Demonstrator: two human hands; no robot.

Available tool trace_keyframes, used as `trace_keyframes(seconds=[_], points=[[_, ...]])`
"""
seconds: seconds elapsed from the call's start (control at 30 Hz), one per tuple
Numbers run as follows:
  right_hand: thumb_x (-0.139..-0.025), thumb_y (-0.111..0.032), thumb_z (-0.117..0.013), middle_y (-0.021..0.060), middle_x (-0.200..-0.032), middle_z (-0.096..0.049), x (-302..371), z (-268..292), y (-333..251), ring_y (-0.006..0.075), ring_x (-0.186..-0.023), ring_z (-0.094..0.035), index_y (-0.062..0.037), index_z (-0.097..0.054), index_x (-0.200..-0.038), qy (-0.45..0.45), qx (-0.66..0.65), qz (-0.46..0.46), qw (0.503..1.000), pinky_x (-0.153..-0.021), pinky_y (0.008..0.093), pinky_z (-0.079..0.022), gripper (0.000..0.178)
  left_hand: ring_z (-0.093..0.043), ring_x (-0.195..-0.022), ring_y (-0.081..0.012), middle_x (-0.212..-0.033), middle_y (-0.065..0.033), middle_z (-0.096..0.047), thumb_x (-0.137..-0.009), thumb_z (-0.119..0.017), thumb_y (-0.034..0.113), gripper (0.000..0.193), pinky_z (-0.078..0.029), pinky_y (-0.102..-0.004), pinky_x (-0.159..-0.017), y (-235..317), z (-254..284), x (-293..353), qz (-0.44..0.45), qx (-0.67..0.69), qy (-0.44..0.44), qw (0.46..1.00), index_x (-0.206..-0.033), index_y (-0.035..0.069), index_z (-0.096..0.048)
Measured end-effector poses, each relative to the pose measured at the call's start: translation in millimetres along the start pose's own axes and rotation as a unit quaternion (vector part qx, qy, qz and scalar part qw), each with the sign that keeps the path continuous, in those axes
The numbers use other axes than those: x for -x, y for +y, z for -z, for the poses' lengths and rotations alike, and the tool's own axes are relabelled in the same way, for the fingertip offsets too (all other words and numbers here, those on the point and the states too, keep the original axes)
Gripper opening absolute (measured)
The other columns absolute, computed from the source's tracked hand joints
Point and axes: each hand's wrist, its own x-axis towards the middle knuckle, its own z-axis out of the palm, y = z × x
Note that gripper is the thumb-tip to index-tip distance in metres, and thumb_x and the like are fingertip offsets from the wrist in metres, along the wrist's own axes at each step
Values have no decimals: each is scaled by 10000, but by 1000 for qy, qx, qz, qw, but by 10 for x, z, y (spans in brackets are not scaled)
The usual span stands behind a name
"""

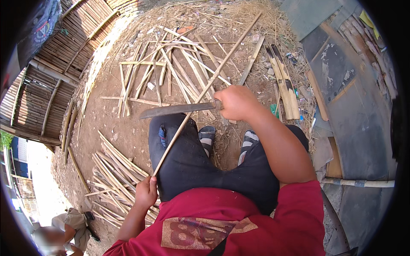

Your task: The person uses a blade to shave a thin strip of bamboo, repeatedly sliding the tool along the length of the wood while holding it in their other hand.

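Observation:
My right hand [239,103] is closed around the handle of a machete [175,110], whose long dark blade points left above my thighs. Across the blade runs a long, thin bamboo strip [173,141], slanting from my lap up toward the far right. Its lower end is pinched in my left hand [146,192], beside my left thigh. Blade and strip cross near my left knee; whether the edge bites into the strip I cannot tell.
Split bamboo pieces [183,72] lie scattered on the dirt ahead. A heap of strips [115,179] is at my left. Wider boards [284,81] and dark sheet panels [354,115] stand right. A bamboo wall [55,77] rises left; another person [74,228] is at lower left.

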Motion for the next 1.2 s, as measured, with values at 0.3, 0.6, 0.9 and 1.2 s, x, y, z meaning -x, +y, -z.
trace_keyframes(seconds=[0.3,0.6,0.9,1.2], points=[[-761,-149,-685,210,-930,-738,-62,70,806,358,-877,-718,-55,-732,-1112,87,-234,-211,945,-793,440,-559,366,-603,-657,-477,-656,-254,-585,-1078,-444,435,559,-464,-509,-618,-128,26,-49,2,-13,-8,1000,-802,-25,-603],[-789,-390,-827,203,-891,-714,334,456,618,403,-876,-690,-76,-729,-1064,115,-69,-74,988,-755,487,-535,429,-416,-625,-105,-629,5,-461,-1107,-430,408,536,-388,-322,-564,-675,-28,53,15,175,-110,978,-746,21,-514],[-794,-284,-782,212,-898,-719,162,357,610,401,-872,-699,-64,-713,-1130,96,-55,-112,988,-782,478,-552,407,-472,-523,-219,-559,-120,-490,-1082,-470,366,515,-406,-404,-534,-857,-209,201,-39,101,-8,994,-718,5,-509],[-782,-214,-736,197,-954,-738,88,420,287,384,-901,-715,-133,-724,-1181,73,-3,-78,994,-816,471,-575,407,-506,-504,-258,-556,-154,-510,-1078,-474,368,524,-412,-417,-525,-892,-185,200,-40,87,-11,995,-715,-8,-520]])
